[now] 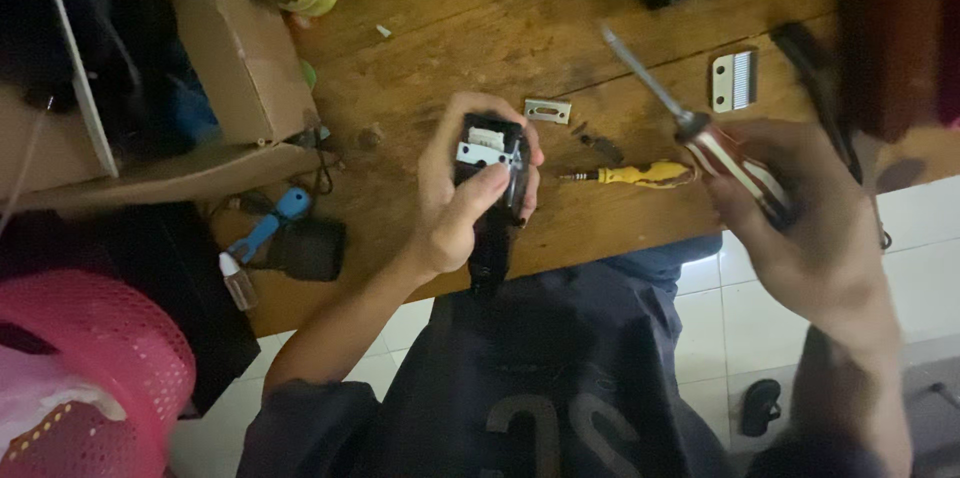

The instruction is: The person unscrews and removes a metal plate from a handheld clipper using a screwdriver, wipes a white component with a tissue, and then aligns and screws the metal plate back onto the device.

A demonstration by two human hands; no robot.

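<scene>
Hair clipper [490, 188], black, sits upright over the near worktop [470, 28] edge, left hand [455, 193] fingers clamped round its body, thumb pressing the metal head plate. Right hand [800, 218] fingers closed on a striped-handle screwdriver [700, 128], shaft angled up-left, clear of the clipper. Yellow screwdriver [640, 176] lies between both hands. Loose comb blade [733, 81] far right; small metal plate [548, 111] just beyond the clipper.

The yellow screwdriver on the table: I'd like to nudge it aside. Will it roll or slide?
The yellow screwdriver looks round-handled and lies flat on the wooden table, so it would probably roll. It seems small and light, likely easy to push. Its thin shaft looks stiff.
</scene>
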